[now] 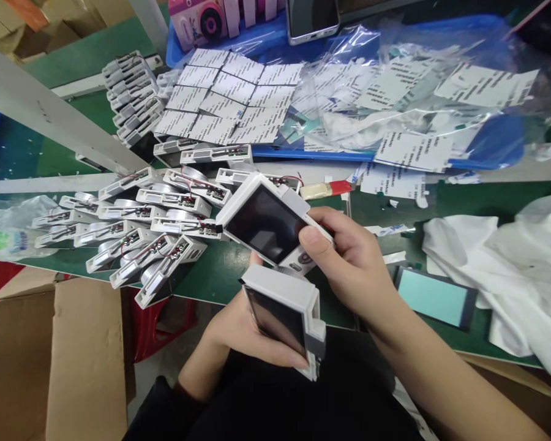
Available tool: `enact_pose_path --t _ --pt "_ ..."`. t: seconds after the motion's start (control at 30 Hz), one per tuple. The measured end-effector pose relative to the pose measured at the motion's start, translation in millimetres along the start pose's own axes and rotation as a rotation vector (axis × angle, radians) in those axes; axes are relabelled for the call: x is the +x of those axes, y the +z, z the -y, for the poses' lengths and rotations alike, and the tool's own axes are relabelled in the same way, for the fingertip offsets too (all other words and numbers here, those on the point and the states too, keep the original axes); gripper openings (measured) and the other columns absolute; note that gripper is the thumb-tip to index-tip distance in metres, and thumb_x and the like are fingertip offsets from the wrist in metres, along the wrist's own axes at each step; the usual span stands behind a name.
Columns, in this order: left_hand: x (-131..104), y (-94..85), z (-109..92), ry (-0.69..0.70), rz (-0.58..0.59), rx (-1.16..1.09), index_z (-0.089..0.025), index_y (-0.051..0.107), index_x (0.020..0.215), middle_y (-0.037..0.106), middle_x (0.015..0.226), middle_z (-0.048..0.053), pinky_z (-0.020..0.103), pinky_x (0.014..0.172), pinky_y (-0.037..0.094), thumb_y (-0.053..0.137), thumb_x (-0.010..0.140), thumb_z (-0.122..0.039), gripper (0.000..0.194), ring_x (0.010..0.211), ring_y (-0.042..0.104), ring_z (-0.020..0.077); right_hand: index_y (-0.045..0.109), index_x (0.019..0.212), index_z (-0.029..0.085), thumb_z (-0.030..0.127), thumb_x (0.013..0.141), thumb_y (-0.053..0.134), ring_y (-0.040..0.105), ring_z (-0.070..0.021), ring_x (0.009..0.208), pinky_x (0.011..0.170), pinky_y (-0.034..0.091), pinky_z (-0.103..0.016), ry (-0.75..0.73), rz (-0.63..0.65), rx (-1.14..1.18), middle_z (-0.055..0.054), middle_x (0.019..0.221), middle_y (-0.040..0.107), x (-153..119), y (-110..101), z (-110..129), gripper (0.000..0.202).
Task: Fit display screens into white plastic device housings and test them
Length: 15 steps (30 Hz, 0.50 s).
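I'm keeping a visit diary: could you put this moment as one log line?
left hand: holds lower white camera | right hand: holds upper white camera | bench, left side: open-sided camera bodies

In my right hand (pixel 349 257), I hold: one white camera (pixel 266 220), dark screen up, my thumb at the screen's edge. In my left hand (pixel 239 331): a second camera (pixel 282 288), tilted. On the green table (pixel 215 269), to my left: a cluster of camera bodies (pixel 172 199), red wires showing. Beyond: white labels (pixel 232 92) in rows; a blue tray (pixel 509 147) bearing a clear bag (pixel 371 119). To my right: a white cloth (pixel 477 257); a dark-edged panel (pixel 434 297), pale green. Lower left: a cardboard box (pixel 87 355).
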<state>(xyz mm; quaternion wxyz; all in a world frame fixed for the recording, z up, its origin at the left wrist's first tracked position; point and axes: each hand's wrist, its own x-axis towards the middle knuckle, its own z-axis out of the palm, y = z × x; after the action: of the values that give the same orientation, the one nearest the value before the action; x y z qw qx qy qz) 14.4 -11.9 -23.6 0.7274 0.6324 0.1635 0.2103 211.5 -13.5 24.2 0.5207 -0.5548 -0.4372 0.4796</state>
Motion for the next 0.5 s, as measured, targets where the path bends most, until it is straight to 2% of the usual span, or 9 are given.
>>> enact_pose_path --t 0.2,0.27,0.37,0.5 --pt "-4 -1.4 4 0.010 0.051 -0.033 -0.016 0.078 0.084 0.081 0.073 0.006 0.039 0.119 0.047 0.094 0.072 -0.047 0.036 0.093 0.080 0.0276 0.073 0.103 0.024 0.068 0.094 0.067 0.060 -0.0170 0.072 0.062 0.044 -0.030 -0.003 0.001 -0.002 -0.001 0.084 0.070 0 0 0 0.045" --pt "-2 -0.8 4 -0.042 0.037 -0.011 -0.016 0.078 0.087 0.080 0.072 0.005 0.040 0.119 0.048 0.095 0.067 -0.054 0.046 0.096 0.079 0.0286 0.073 0.103 0.024 0.067 0.094 0.067 0.060 -0.0166 0.072 0.062 0.044 -0.030 -0.003 0.000 0.001 -0.001 0.083 0.070 -1 0 -1 0.045" --pt "3 1.7 2 -0.136 -0.027 0.033 -0.016 0.078 0.096 0.079 0.076 0.005 0.043 0.116 0.051 0.098 0.052 -0.067 0.069 0.101 0.078 0.0312 0.073 0.104 0.024 0.065 0.095 0.067 0.060 -0.0160 0.074 0.064 0.044 -0.030 -0.023 -0.001 0.001 0.000 0.086 0.071 -1 1 -3 0.043" --pt "8 5.2 1 -0.175 -0.116 0.034 -0.017 0.076 0.103 0.080 0.090 0.007 0.047 0.110 0.056 0.098 0.038 -0.073 0.089 0.107 0.076 0.0354 0.073 0.105 0.024 0.062 0.097 0.067 0.060 -0.0152 0.075 0.065 0.045 -0.029 -0.046 0.002 0.000 0.000 0.088 0.073 0 1 -4 0.039"
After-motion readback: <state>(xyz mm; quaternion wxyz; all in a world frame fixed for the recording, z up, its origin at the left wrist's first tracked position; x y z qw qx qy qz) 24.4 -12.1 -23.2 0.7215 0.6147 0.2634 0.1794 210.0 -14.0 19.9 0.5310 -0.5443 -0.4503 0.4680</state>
